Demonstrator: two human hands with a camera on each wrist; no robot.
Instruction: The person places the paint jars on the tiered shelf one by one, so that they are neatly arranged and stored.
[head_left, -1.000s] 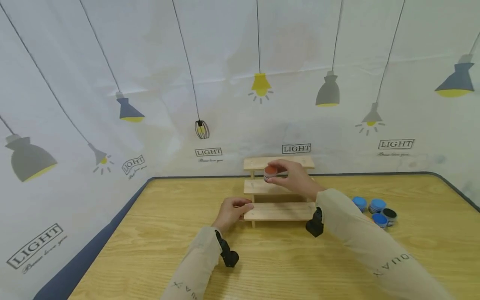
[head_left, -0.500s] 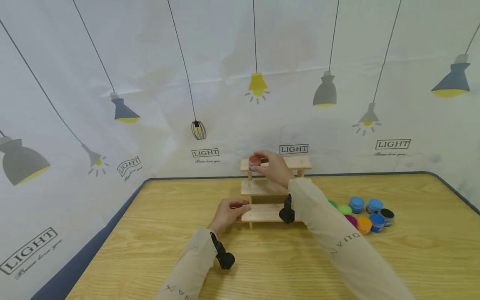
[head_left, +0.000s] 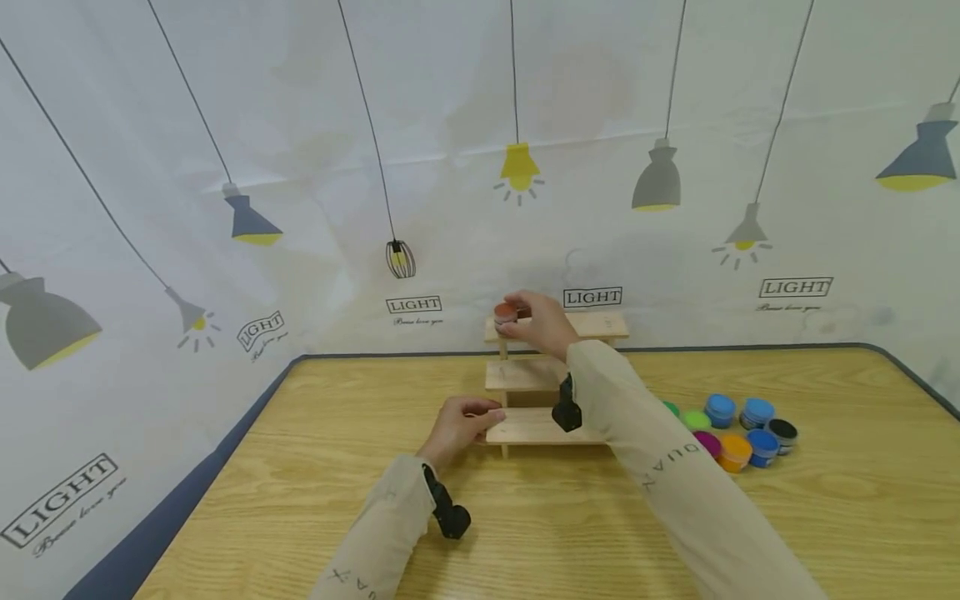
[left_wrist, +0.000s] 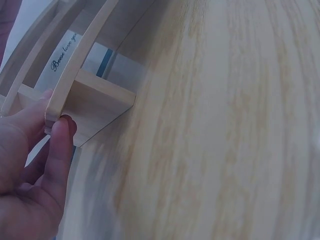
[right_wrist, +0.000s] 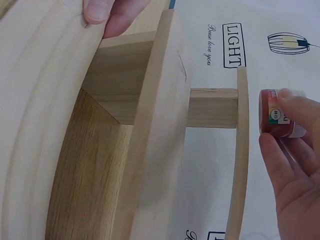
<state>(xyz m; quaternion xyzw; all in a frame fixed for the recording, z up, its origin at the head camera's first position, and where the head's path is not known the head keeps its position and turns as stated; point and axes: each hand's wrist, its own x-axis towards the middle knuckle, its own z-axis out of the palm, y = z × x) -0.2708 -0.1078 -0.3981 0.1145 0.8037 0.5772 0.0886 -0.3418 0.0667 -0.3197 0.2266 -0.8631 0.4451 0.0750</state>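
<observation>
A three-tier wooden stand (head_left: pixel 555 427) sits against the back of the table. My left hand (head_left: pixel 459 429) grips the left end of its lowest board, thumb on top and fingers beneath, as the left wrist view also shows. My right hand (head_left: pixel 546 323) pinches a small paint jar (head_left: pixel 505 314) with an orange-red top at the left end of the top board (head_left: pixel 600 323). In the right wrist view the jar (right_wrist: pixel 275 114) shows red contents and a printed label. A narrow gap appears there between jar and top board; whether they touch elsewhere I cannot tell.
Several paint jars stand in a group right of the stand, among them an orange jar (head_left: pixel 734 452), a black-topped jar (head_left: pixel 782 433) and a light blue jar (head_left: pixel 721 408). My right sleeve (head_left: pixel 660 450) partly covers the group. A lamp-printed wall cloth (head_left: pixel 450 208) hangs behind the table.
My right hand has carried the paint jar left and up, from in front of the middle tier to the top board's left end. My left hand keeps its grip on the lowest board.
</observation>
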